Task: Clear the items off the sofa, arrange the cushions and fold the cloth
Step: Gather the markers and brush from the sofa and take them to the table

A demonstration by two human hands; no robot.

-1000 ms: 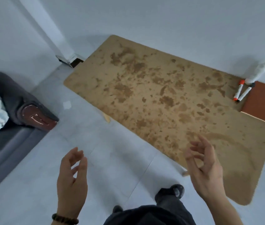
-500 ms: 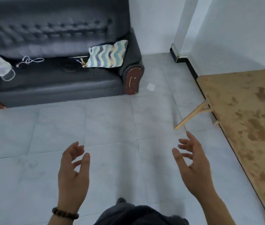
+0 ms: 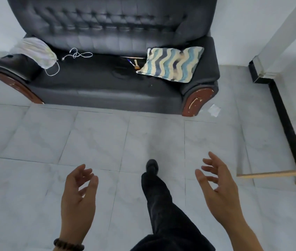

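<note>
A black leather sofa (image 3: 107, 87) stands ahead against the wall. A wavy striped cushion (image 3: 171, 63) lies flat at the right end of its seat. A pale cloth (image 3: 35, 50) is draped over the left armrest. A white cable (image 3: 77, 55) lies on the seat near the backrest. A pen and small wooden items (image 3: 134, 63) sit left of the cushion. My left hand (image 3: 78, 200) and my right hand (image 3: 221, 189) hover low over the floor, both empty with fingers apart, well short of the sofa.
Grey floor tiles stretch between me and the sofa. My leg and shoe (image 3: 152, 171) step forward. A wooden table leg (image 3: 277, 173) juts in at the right edge. A scrap of paper (image 3: 214, 109) lies on the floor by the sofa's right armrest. A white pillar (image 3: 277, 42) stands at the right.
My view has swung left from the table to face the sofa head on. Both hands stay empty in front of me. A foot now steps forward.
</note>
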